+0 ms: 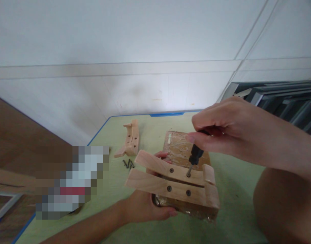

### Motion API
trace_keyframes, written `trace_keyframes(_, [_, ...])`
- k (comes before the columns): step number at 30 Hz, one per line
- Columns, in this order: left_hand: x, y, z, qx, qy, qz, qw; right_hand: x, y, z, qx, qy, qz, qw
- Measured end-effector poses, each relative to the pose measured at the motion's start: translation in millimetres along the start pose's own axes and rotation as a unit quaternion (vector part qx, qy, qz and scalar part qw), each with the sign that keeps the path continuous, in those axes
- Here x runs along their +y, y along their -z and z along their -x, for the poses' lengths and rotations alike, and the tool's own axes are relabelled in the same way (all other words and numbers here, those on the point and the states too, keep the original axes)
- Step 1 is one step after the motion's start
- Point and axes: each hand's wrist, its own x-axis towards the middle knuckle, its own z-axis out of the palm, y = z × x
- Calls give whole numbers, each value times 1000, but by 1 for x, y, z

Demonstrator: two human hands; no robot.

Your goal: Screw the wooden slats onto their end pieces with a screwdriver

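My right hand is closed around the dark handle of a screwdriver. Its tip meets a screw in the upper arm of a pale wooden piece with two curved prongs and a crossbar. Several dark screw heads show in that piece. It rests over a block wrapped in clear film and brown tape. From the left, my left hand grips the wooden piece and the near side of the block, thumb in front; some fingers are hidden behind the wood.
A second wooden piece lies farther back on the green table, with several loose screws beside it. A blurred-out object is on the left. Dark panels are stacked at right, and a white wall stands behind.
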Motion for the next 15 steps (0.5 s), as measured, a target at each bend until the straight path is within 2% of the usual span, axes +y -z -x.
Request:
trace_keyframes(5, [3,0,-1,3,4,3,1000,-2,-1,0,9,-4,-19,1000])
trace_keyframes(10, [1,0,-1,-3,-10,-3,1000,-5,-1,-1,13,-10,19,1000])
trace_keyframes(15, [1,1,-1,-4,-12,-2,1000,-9,0,-2,20,21,31,999])
